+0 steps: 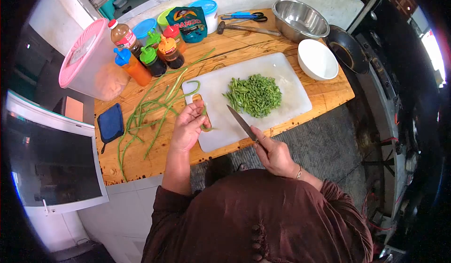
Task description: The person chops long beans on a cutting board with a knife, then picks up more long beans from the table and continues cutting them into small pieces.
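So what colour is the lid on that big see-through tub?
The lid is pink; the head view shows it best.

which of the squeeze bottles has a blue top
The orange-filled bottle nearest the pink-lidded container; the other squeeze bottles have green, orange or red tops.

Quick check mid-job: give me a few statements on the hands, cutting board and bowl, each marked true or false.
1. The right hand grips a grey metal knife. True.
2. The left hand is empty. False: its fingers hold a slender green bean piece.
3. Chopped green vegetable lies heaped on the white rectangular cutting board. True.
4. The round white bowl stands on the board. False: it stands beside it, on the brown wooden table.
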`<state>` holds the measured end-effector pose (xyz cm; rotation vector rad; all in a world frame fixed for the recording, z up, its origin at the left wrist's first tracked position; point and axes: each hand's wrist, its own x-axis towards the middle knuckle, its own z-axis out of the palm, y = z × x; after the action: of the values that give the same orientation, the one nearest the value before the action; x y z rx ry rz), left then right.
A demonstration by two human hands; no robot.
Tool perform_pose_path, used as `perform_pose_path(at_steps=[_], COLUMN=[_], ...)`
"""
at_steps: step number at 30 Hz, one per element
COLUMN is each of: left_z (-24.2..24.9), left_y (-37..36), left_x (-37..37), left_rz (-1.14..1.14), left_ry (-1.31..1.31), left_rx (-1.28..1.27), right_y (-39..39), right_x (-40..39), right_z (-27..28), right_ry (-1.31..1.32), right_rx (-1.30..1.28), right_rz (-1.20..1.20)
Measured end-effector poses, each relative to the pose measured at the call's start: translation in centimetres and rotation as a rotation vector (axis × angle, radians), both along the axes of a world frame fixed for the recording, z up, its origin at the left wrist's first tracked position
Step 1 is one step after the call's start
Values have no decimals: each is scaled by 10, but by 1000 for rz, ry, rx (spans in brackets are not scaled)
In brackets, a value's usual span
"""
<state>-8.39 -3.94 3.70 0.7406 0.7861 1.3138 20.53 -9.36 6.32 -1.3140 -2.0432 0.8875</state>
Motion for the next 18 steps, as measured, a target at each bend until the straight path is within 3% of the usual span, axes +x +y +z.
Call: perform_pose_path(at_steps=[4,6,8,10,13,16,18], left_z=[-3,6,18,26,37,-1,-12], left_y=[3,4,5,6,7,15,11], left_x=[-13,-17,-17,-9,6,40,67], left_rz=[-143,-60,152,485,500,398,442], left_ry=[211,391,751,1280,1449,1392,1507], left_rx=[22,-134,-21,381,353,367,383], right_y=[0,0,1,3,2,-1,-1], right_x=[-2,-3,-4,-5,-9,-17,-19], right_z=[-3,-1,5,0,-2,-9,-15], right_ry=[6,27,57,60,67,88,52], right_rx=[10,23,16,33,8,45,84], right_rz=[0,-20,-41,-43,-38,-17,-23])
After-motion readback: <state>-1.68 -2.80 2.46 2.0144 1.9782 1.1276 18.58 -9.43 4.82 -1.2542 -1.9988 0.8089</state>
